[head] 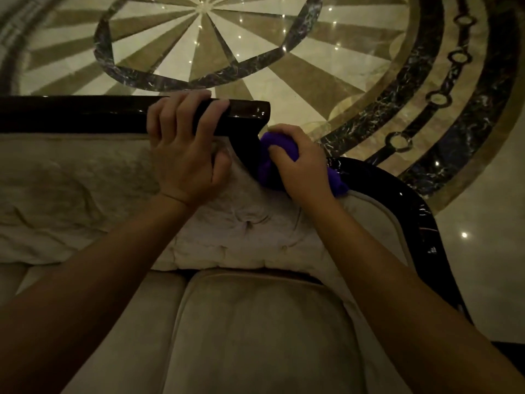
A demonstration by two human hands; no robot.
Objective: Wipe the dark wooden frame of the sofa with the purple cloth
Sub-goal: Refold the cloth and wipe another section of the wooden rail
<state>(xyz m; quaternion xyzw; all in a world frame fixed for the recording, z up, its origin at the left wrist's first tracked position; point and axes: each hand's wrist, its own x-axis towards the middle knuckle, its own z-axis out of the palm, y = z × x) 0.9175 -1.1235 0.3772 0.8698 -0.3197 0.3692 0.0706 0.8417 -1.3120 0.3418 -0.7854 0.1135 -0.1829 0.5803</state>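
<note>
Dim, warm-toned view over my hands, low light w/ wide-angle bend.

Room is dark; my forearms and the seat cushion (pixel 255 331) sit in murky brown shadow, w/ soft grain and little fine detail. Small white pinpoints of overhead lamps reflect off the polished marble floor (pixel 199 38), brightest near top centre, plus one lone spot at right. Thin glare streaks run along the glossy dark wooden frame (pixel 71 115) and its curved arm. The purple cloth (pixel 274 150) is the only saturated colour, edges slightly smeared. Straight lines bow toward the corners, esp. the floor rings at right; corners fall off darker.
</note>
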